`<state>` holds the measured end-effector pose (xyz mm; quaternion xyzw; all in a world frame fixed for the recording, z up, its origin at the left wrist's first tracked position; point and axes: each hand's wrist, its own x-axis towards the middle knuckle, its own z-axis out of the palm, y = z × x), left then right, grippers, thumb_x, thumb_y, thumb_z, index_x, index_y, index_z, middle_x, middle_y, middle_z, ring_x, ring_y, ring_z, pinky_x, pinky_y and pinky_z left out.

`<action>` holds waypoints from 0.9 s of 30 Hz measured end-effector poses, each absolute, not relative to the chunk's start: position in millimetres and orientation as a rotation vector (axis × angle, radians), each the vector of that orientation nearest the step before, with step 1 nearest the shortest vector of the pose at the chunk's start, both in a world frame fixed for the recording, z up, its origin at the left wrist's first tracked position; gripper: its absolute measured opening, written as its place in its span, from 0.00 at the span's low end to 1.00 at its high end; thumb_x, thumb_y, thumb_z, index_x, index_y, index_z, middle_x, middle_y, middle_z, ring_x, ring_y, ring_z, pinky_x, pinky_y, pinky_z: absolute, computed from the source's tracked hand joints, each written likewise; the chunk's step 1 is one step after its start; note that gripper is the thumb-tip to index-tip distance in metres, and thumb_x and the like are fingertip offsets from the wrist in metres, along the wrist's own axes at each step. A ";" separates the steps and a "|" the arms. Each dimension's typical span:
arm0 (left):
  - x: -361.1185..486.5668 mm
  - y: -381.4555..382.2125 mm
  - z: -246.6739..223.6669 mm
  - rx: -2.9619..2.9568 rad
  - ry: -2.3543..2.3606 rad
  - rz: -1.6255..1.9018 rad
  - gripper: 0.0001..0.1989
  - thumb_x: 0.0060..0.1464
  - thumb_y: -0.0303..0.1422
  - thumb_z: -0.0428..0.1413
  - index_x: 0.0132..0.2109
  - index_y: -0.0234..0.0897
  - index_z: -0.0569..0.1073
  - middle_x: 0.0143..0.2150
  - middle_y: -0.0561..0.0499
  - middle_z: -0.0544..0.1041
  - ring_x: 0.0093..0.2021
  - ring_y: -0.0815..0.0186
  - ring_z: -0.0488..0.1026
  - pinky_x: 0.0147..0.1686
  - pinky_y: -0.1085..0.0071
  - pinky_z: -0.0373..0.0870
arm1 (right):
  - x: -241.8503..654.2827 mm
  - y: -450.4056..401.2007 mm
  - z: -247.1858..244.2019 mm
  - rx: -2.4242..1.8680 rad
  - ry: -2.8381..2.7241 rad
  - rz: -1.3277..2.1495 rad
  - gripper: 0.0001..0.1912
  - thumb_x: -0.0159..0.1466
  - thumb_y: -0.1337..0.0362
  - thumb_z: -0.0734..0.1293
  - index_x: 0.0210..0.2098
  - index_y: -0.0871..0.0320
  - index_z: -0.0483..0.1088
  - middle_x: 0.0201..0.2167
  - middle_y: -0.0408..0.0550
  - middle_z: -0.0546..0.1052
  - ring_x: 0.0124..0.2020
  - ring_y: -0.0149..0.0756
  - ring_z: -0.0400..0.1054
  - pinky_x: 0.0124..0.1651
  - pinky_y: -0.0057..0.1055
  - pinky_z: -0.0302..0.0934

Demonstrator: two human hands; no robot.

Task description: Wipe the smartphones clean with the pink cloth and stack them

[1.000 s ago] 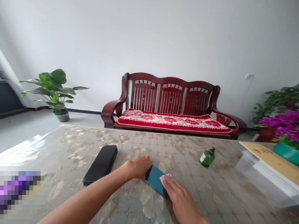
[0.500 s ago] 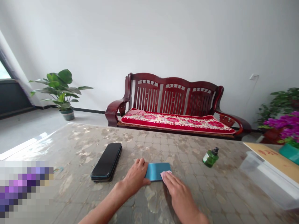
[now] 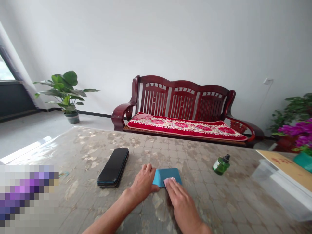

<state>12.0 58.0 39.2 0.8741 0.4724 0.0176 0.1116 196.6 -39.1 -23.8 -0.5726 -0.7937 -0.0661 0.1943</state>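
A glossy blue smartphone (image 3: 173, 174) lies flat on the table, its left end covered by my left hand (image 3: 144, 179). The fingers and thumb of that hand grip the phone's left end from both long edges. My right hand (image 3: 181, 199) presses a small pink cloth (image 3: 168, 181) onto the phone's near edge, around its middle. Most of the cloth is hidden under the fingers. To the left of my hands, a stack of black smartphones (image 3: 113, 167) rests on the table. Off to the right stands a green bottle (image 3: 221, 165) with a black top.
A patterned, glossy cover lies over the table (image 3: 136, 214). At the right edge are a clear plastic box (image 3: 280, 185), a tan board (image 3: 282, 159) and purple flowers (image 3: 297, 133). Beyond the table stands a wooden bench (image 3: 180, 100); a potted plant (image 3: 67, 91) is at the left.
My right hand has slid the pink cloth leftward along the blue smartphone, baring its right end. My left hand keeps its grip. The whole view has shifted slightly.
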 end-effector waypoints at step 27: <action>9.4 62.6 41.3 2.348 1.467 0.082 0.32 0.38 0.42 0.68 0.50 0.38 0.69 0.51 0.45 0.69 0.48 0.55 0.73 0.44 0.66 0.70 | 199.9 -21.1 -25.0 -1.735 -2.111 -0.266 0.36 0.55 0.84 0.53 0.60 0.61 0.66 0.59 0.53 0.70 0.60 0.42 0.64 0.60 0.38 0.64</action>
